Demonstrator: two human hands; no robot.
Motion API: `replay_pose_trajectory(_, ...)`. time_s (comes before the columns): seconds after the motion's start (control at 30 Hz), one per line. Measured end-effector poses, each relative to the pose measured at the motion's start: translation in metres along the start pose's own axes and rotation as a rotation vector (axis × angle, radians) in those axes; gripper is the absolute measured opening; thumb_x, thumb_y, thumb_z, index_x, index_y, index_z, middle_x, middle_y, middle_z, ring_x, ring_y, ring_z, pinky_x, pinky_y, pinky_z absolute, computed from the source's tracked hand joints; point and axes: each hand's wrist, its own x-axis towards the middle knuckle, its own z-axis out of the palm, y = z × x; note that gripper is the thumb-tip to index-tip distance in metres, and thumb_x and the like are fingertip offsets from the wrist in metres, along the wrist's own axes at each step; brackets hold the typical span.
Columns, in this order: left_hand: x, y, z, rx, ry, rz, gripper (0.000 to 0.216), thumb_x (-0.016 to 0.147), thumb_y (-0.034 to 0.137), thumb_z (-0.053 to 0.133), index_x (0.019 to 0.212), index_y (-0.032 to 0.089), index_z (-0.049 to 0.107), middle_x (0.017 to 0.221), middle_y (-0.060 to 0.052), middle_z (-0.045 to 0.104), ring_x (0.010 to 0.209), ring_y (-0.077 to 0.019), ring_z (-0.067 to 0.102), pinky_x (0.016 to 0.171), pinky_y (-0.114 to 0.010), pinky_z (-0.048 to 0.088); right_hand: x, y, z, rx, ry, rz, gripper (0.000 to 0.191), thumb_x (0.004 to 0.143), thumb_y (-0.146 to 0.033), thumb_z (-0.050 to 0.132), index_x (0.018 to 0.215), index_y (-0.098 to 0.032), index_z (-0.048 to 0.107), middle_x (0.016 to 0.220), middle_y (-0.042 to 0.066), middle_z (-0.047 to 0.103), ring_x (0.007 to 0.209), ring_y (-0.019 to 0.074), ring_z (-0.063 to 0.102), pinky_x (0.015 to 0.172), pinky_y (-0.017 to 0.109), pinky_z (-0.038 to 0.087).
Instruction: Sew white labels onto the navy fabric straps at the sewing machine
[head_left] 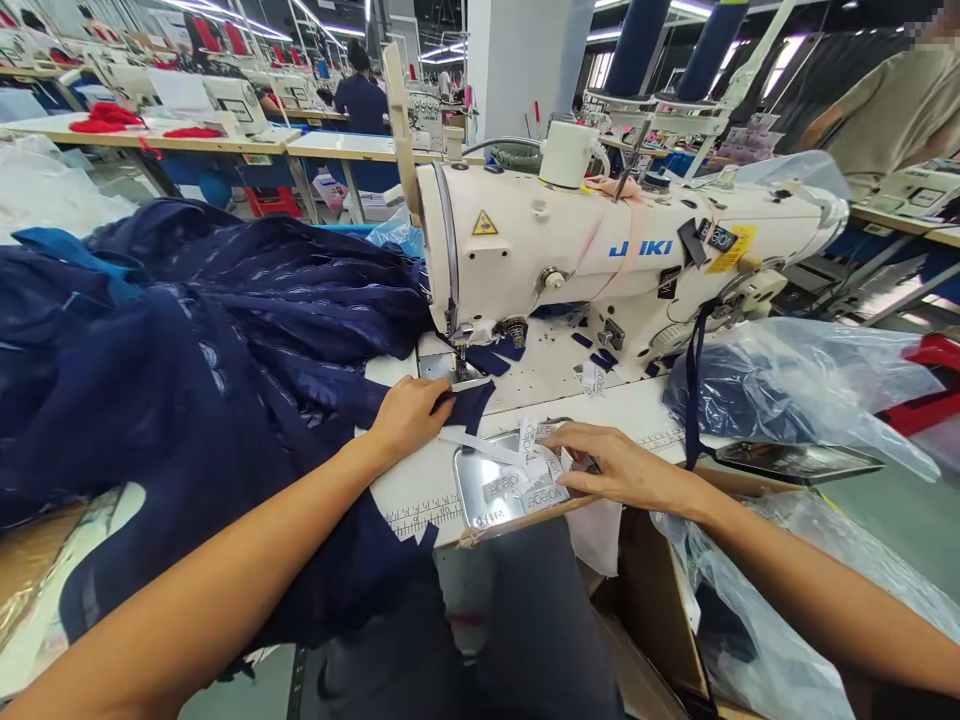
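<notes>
My left hand (409,412) presses and grips the edge of a navy fabric piece (472,405) beside the needle and presser foot (461,360) of a white sewing machine (525,230). Its fingers are bent together on the cloth. My right hand (611,465) reaches over a shiny metal tray (469,480), thumb and forefinger apart among white printed labels (536,490). A pale strip (480,445) lies across the tray's left side. The rest of the navy garment (247,370) is heaped to the left and drapes over my lap.
Navy scraps (600,360) lie on the machine bed. A phone (799,460) juts out at the right, near plastic-wrapped goods (795,380). Below stands a cardboard box (660,590) with plastic bags. A white mug (566,155) sits on the machine; other people work behind.
</notes>
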Motion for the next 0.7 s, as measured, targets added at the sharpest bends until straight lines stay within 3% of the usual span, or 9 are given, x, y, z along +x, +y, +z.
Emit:
replay_pose_trajectory(0.2, 0.002, 0.000, -0.002, -0.135, 0.024, 0.002, 0.022, 0.081, 0.028, 0.044, 0.091, 0.017, 0.060, 0.083, -0.005, 0.066, 0.076, -0.0205, 0.059, 0.078, -0.032, 0.041, -0.003, -0.003, -0.006, -0.015, 0.155, -0.094, 0.033, 0.081, -0.033, 0.056, 0.110, -0.018, 0.053, 0.106, 0.010, 0.056, 0.101, 0.0217, 0.049, 0.086, 0.038, 0.041)
replay_pose_trajectory(0.3, 0.003, 0.003, -0.006, -0.249, 0.054, -0.033, 0.022, 0.080, 0.029, 0.046, 0.092, 0.018, 0.060, 0.083, -0.003, 0.067, 0.075, -0.0197, 0.059, 0.077, -0.032, 0.041, 0.005, -0.010, -0.006, -0.024, 0.200, -0.208, 0.019, 0.085, -0.028, 0.051, 0.100, -0.018, 0.057, 0.098, 0.009, 0.057, 0.095, 0.0194, 0.050, 0.080, 0.035, 0.043)
replay_pose_trajectory(0.47, 0.005, 0.015, -0.014, -0.326, 0.089, -0.028, 0.020, 0.080, 0.027, 0.046, 0.088, 0.017, 0.061, 0.086, -0.002, 0.067, 0.077, -0.0193, 0.059, 0.080, -0.034, 0.038, 0.029, -0.023, 0.006, -0.189, 0.031, -0.304, 0.011, 0.084, -0.017, 0.049, 0.084, -0.015, 0.060, 0.086, 0.007, 0.055, 0.080, 0.0169, 0.048, 0.068, 0.030, 0.041)
replay_pose_trajectory(0.7, 0.004, 0.030, -0.028, -0.320, 0.176, 0.011, 0.019, 0.081, 0.023, 0.045, 0.084, 0.017, 0.062, 0.085, -0.003, 0.067, 0.083, -0.0202, 0.060, 0.081, -0.035, 0.037, 0.033, -0.024, 0.006, -0.280, -0.104, -0.253, 0.015, 0.081, -0.014, 0.053, 0.095, -0.017, 0.057, 0.092, 0.005, 0.051, 0.080, 0.0161, 0.047, 0.069, 0.029, 0.038)
